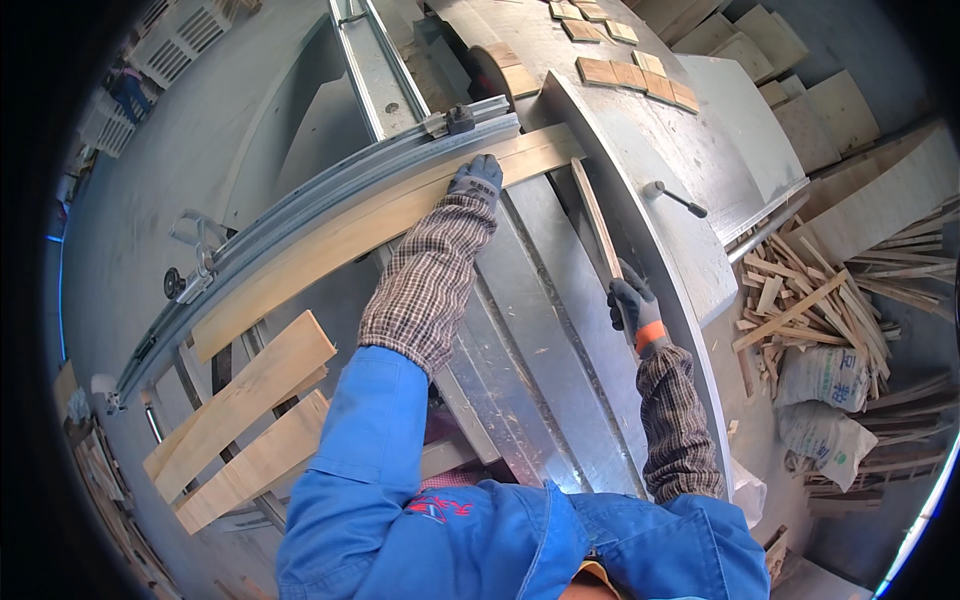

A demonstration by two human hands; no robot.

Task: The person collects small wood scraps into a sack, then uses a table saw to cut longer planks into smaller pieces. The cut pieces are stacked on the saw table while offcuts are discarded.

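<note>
Gloved right hand [632, 305], thin wooden strip [597, 220]

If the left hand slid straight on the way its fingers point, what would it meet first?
The left hand lies flat on the long board, fingers pointing up-frame toward the metal fence rail. Going straight on, it would likely meet that rail first, near the black knob, though depth is unclear.

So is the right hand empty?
No, the right hand grips a thin wood strip lying on the saw table.
</note>
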